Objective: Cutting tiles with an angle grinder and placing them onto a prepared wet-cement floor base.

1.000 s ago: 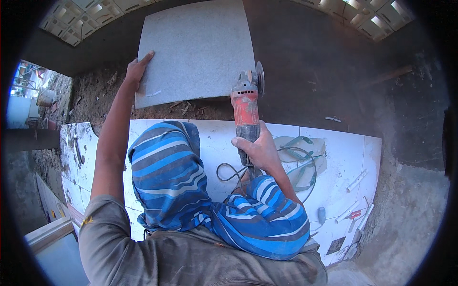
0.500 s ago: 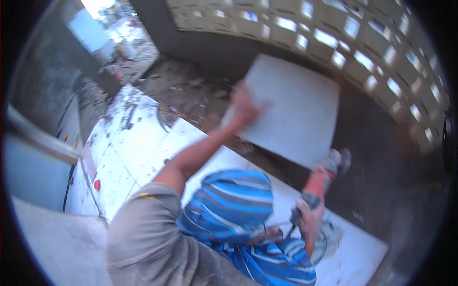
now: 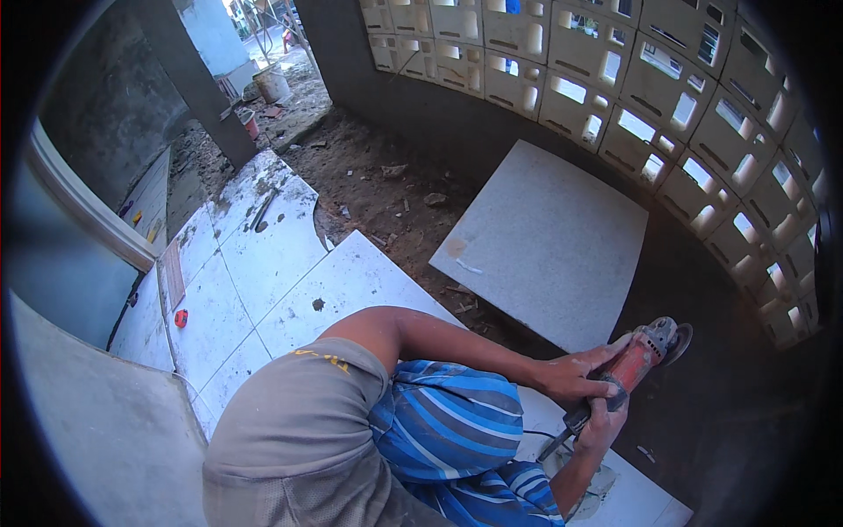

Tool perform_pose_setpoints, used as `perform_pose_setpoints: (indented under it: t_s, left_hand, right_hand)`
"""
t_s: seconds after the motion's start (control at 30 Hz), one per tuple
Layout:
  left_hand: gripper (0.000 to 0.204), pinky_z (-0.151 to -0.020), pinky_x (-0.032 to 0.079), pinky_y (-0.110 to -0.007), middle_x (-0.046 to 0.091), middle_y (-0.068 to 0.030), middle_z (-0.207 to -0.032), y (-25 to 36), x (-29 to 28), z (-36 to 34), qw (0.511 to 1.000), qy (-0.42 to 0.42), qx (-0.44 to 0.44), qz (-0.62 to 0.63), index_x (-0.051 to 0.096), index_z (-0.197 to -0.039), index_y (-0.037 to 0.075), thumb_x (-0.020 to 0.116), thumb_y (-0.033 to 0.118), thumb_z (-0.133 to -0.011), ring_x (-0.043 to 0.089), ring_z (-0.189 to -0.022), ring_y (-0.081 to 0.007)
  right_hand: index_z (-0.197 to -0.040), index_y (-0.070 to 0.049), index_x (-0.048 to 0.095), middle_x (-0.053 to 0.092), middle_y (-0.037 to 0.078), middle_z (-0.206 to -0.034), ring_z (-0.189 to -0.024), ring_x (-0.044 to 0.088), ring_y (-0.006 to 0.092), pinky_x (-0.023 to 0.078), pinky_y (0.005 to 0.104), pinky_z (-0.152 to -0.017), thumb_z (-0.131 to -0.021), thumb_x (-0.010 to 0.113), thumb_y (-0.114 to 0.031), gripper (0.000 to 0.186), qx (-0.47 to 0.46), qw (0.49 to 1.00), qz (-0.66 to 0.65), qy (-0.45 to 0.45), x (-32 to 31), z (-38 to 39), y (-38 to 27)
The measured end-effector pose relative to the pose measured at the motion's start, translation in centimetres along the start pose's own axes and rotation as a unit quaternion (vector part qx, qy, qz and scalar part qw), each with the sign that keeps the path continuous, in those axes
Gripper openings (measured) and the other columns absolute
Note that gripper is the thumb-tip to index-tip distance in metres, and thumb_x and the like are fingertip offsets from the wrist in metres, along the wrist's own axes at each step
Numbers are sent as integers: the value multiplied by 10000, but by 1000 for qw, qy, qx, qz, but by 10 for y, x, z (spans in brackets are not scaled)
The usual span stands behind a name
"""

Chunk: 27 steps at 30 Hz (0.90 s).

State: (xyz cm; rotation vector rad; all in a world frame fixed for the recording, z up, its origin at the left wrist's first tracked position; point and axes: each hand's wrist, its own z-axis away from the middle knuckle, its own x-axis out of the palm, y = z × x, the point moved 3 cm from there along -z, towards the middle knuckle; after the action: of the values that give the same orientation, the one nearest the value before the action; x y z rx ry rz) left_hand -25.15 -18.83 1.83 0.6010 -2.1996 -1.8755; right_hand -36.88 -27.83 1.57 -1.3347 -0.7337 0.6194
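Observation:
My right hand (image 3: 601,429) grips the rear of a red and black angle grinder (image 3: 630,367). Beside it, my left hand (image 3: 575,376) is closed around the grinder's body, its fingers over the casing. The round disc (image 3: 676,346) points away to the right, over the dark floor. I cannot tell whether it is spinning. Just beyond the grinder lies a large square pale tile (image 3: 553,241), apart from the disc, with a brownish spot and a white mark near its left corner. A black cord (image 3: 549,446) trails from the grinder's rear.
White floor tiles (image 3: 263,272), dirty in places, stretch along the left; a small red object (image 3: 181,318) lies on them. Bare soil with rubble (image 3: 395,189) runs to a doorway with a bucket (image 3: 272,83). A pierced block wall (image 3: 606,79) stands behind. My striped knees (image 3: 452,417) are close by.
My left hand has come off the pale tile, moved right and taken hold of the grinder. My right hand still holds the grinder. The view has shifted slightly.

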Motion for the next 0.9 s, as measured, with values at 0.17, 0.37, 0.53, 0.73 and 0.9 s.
perform_pose_setpoints:
  t_s: [0.17, 0.37, 0.53, 0.73, 0.9]
  left_hand:
    - [885, -1274, 194, -383, 247, -251, -1680, -8, 6, -4, 999, 5, -33, 7, 140, -1654, 3, 609, 420, -1030, 259, -1561, -322]
    - [804, -1189, 383, -423, 372, -225, -1625, -6, -5, -6, 983, -24, -152, 99, 229, -1651, 48, 644, 329, -1022, 479, -1428, -310]
    - [750, -1094, 487, -432, 639, -204, -1384, 44, -61, 8, 974, -122, -188, 16, 402, -1584, 34, 713, 333, -971, 654, -1229, -278]
    - [526, -1051, 513, -401, 660, -193, -1345, 55, -193, 31, 945, 224, -53, -233, 524, -1478, -18, 606, 261, -1040, 672, -1182, -271]
    - [590, -1116, 466, -433, 514, -179, -1518, 40, -348, 161, 864, 392, -170, -265, 424, -1556, 29, 534, 375, -1092, 558, -1346, -332]
  right_hand:
    - [-1376, 31, 513, 643, 123, -1205, -1087, 650, 215, 542, 348, -919, -853, 786, -260, 658, 26, 1000, -9, 3, -10, -3, 2]
    - [-1283, 48, 532, 656, 123, -1111, -971, 657, 194, 540, 353, -891, -823, 810, -280, 630, 42, 998, 18, 41, -12, -14, 19]
    - [-1246, 61, 552, 672, 164, -1049, -974, 678, 263, 532, 397, -888, -740, 838, -318, 694, 80, 981, 166, 66, -57, -41, 24]
    - [-1269, 61, 540, 669, 257, -1152, -1051, 688, 394, 522, 447, -935, -716, 841, -367, 762, 188, 910, 295, 222, -197, -64, 80]
    - [-1294, 40, 509, 682, 301, -1177, -1119, 669, 473, 512, 488, -991, -738, 833, -400, 780, 197, 848, 404, 281, -264, -34, 100]
